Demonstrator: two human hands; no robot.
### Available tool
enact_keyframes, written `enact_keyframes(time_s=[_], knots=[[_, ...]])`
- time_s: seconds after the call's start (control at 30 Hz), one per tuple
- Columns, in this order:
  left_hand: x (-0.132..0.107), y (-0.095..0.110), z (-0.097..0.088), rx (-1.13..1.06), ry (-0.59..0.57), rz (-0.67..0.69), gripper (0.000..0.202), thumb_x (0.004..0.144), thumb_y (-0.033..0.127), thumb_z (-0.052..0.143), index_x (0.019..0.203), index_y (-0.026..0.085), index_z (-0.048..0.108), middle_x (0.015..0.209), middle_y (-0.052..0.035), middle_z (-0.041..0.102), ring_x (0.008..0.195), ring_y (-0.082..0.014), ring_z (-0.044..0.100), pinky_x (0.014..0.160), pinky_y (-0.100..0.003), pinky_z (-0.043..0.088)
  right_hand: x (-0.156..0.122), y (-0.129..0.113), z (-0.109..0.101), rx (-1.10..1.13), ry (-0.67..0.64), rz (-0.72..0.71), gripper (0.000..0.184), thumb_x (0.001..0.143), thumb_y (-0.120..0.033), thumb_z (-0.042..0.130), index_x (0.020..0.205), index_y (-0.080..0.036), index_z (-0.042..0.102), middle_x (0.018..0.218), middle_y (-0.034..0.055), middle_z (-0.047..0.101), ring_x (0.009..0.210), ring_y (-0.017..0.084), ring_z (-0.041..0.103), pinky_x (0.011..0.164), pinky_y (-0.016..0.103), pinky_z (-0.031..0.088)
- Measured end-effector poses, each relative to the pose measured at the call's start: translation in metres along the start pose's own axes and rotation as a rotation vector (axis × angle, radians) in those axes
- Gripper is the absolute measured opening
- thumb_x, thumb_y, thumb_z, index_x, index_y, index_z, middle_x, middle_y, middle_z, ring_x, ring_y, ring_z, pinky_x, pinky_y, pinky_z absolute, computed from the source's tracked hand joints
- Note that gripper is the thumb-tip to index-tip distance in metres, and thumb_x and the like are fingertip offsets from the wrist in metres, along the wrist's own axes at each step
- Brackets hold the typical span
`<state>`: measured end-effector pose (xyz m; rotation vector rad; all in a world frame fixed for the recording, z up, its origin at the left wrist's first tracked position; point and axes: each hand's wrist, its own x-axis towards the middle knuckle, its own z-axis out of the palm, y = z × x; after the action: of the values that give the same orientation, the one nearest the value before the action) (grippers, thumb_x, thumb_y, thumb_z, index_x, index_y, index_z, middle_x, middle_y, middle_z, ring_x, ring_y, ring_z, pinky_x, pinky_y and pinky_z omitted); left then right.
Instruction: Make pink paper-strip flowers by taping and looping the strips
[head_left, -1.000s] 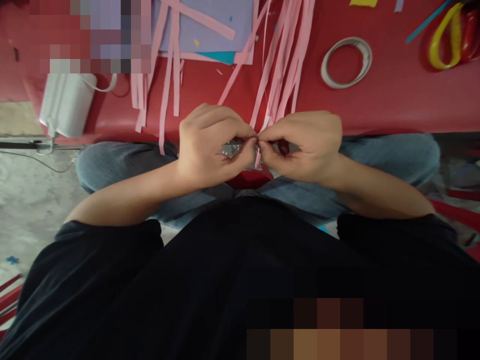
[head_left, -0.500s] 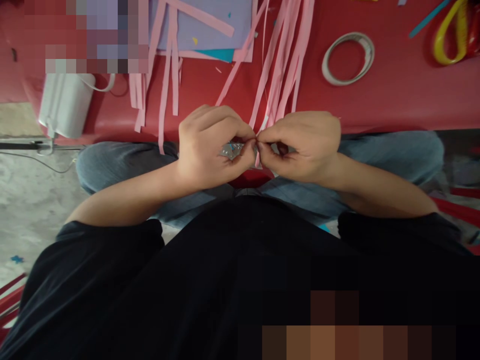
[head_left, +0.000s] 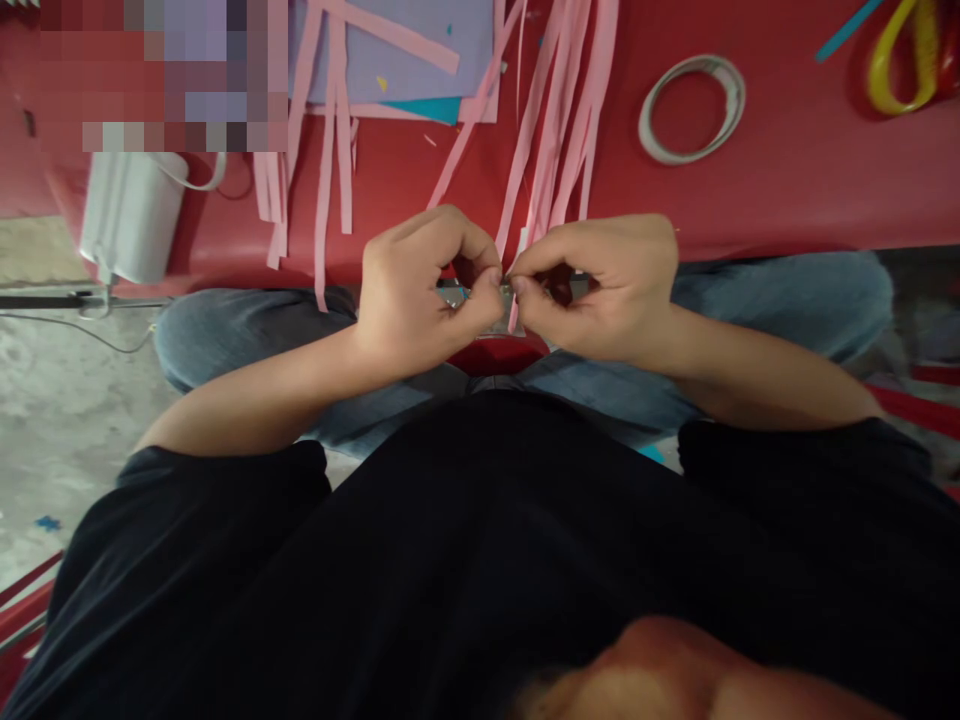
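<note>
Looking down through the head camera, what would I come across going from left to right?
White box-shaped device → left hand → right hand → roll of tape → blue strip → yellow loop handle.

Pink strips (head_left: 559, 110), red table (head_left: 765, 190)

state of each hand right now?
Left hand: pinched closed; can't tell if it grips anything.
Right hand: pinched closed on a pink paper strip.
</note>
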<state>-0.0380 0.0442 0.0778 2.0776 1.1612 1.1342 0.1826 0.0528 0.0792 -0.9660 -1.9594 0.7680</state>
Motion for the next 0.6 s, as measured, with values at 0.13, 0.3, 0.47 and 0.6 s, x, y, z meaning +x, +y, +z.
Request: enact_keyframes(time_s=[0.13, 0.3, 0.47, 0.6], knots=[[0.001, -0.002, 0.000, 0.042, 0.011, -0.045, 0.019, 0.100, 0.030, 0.071, 0.086, 0.024, 0.059, 0.078, -0.0001, 0.067, 0.074, -0.0161, 0.068, 0.069, -0.034, 0.057, 0.004, 0.003, 0.002, 0.072, 0.083, -0.070, 0.010, 0.092, -0.023, 0.071, 0.083, -0.026, 0.074, 0.067, -0.0055, 0.071, 0.051, 0.011, 0.057, 0.047, 0.028, 0.046], [0.005, 0.001, -0.003, -0.052, 0.061, 0.084, 0.009, 0.091, 0.024, 0.072, 0.086, 0.025, 0.065, 0.078, 0.0003, 0.071, 0.069, -0.0163, 0.065, 0.062, -0.037, 0.050, 0.004, 0.002, -0.003, 0.041, 0.049, -0.054, 0.010, 0.094, -0.023, 0.071, 0.086, -0.027, 0.075, 0.070, -0.0042, 0.072, 0.055, 0.014, 0.061, 0.049, 0.033, 0.048], [0.003, 0.004, -0.005, 0.037, -0.020, 0.041, 0.008, 0.096, 0.024, 0.071, 0.089, 0.027, 0.068, 0.082, -0.0008, 0.076, 0.075, -0.0185, 0.071, 0.064, -0.041, 0.053, -0.001, -0.002, -0.009, -0.009, -0.101, 0.026, 0.012, 0.099, -0.020, 0.072, 0.097, -0.031, 0.077, 0.079, -0.0025, 0.075, 0.062, 0.016, 0.063, 0.062, 0.037, 0.057], [0.004, 0.005, -0.005, 0.060, -0.055, -0.008, 0.014, 0.096, 0.022, 0.068, 0.084, 0.028, 0.063, 0.080, -0.0012, 0.075, 0.074, -0.0200, 0.070, 0.070, -0.045, 0.058, 0.001, -0.001, -0.008, 0.022, -0.093, -0.020, 0.011, 0.099, -0.024, 0.072, 0.091, -0.030, 0.075, 0.072, -0.0034, 0.073, 0.056, 0.015, 0.059, 0.056, 0.036, 0.052]])
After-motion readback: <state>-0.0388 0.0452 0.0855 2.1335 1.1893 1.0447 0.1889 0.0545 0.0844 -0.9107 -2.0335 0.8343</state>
